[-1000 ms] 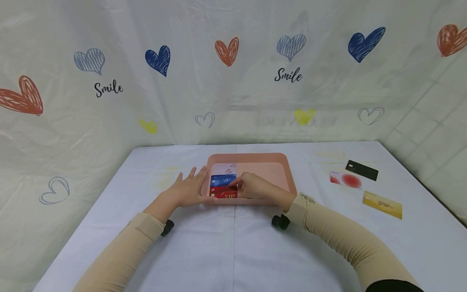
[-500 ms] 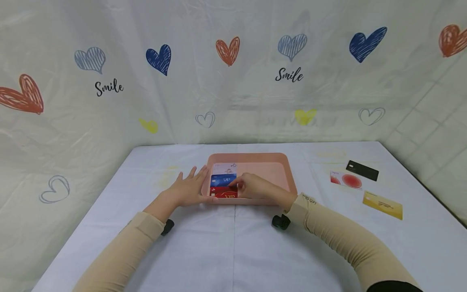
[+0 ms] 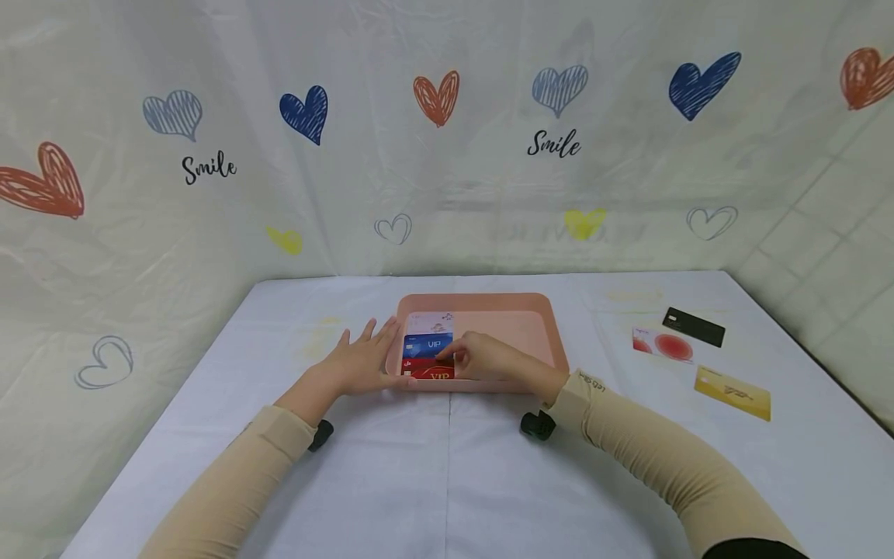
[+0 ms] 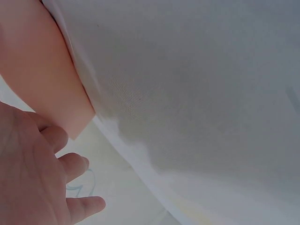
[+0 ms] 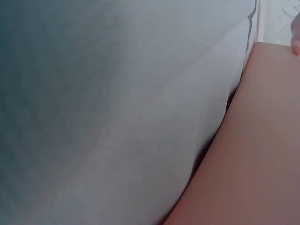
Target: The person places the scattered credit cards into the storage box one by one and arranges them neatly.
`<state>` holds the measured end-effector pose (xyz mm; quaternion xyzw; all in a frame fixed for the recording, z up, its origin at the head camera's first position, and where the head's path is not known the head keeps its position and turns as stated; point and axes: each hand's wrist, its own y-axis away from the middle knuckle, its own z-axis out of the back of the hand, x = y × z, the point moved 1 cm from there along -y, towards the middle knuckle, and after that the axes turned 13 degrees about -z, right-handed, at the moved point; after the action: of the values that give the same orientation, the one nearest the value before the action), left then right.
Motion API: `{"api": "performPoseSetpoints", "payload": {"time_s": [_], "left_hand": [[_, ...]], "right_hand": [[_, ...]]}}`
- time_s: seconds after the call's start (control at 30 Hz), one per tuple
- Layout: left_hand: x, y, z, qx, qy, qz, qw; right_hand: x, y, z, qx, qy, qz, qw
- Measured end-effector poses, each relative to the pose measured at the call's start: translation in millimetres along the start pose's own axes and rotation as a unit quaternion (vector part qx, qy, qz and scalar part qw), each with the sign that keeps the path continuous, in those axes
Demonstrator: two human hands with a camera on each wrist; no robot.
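Note:
In the head view a pink tray (image 3: pixel 503 341) stands on the white table. Along its left side lie a pale card (image 3: pixel 429 322), a blue VIP card (image 3: pixel 427 345) and a red VIP card (image 3: pixel 422 369), one below another. My left hand (image 3: pixel 358 365), fingers spread, rests against the tray's left edge, its thumb along the front rim. The fingers of my right hand (image 3: pixel 487 357) are bent over the right end of the red card and pinch it there. In the left wrist view the left hand (image 4: pixel 33 173) touches the tray wall (image 4: pixel 47 70); the cards are hidden in both wrist views.
To the tray's right, a black card (image 3: pixel 694 326), a white card with a red oval (image 3: pixel 662 343) and a gold card (image 3: pixel 732 392) lie on the tablecloth (image 3: pixel 447 481). A white curtain printed with hearts hangs behind the table.
The red card has shifted very slightly under the right fingertips. My left hand and the tray stay put.

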<state>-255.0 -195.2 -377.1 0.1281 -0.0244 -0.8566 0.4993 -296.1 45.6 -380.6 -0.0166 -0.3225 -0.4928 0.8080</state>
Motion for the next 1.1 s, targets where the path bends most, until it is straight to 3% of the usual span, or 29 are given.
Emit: {"api": "performPoseSetpoints", "payload": {"time_s": [0.27,0.6,0.93,1.1], "left_hand": [[-0.4,-0.5,-0.6,0.0,0.001,0.001,1.0],[-1.1,-1.4,-0.2,0.0,0.005,0.0,1.0],[-2.1,0.7,1.9,-0.004,0.009,-0.001,0.9999],[-1.5,0.8,1.1,-0.003,0.011,-0.002,0.9999]], "right_hand": [[-0.8,1.2,-0.1,0.001,-0.011,-0.009,0.9999],[-8.4,11.6,11.6,-0.019,-0.111,-0.049,0.9925],[-15.3,19.6,33.8,-0.045,-0.127,-0.023,0.9907],[-22.2,29.1,43.7,-0.059,-0.168,-0.002,0.9841]]}}
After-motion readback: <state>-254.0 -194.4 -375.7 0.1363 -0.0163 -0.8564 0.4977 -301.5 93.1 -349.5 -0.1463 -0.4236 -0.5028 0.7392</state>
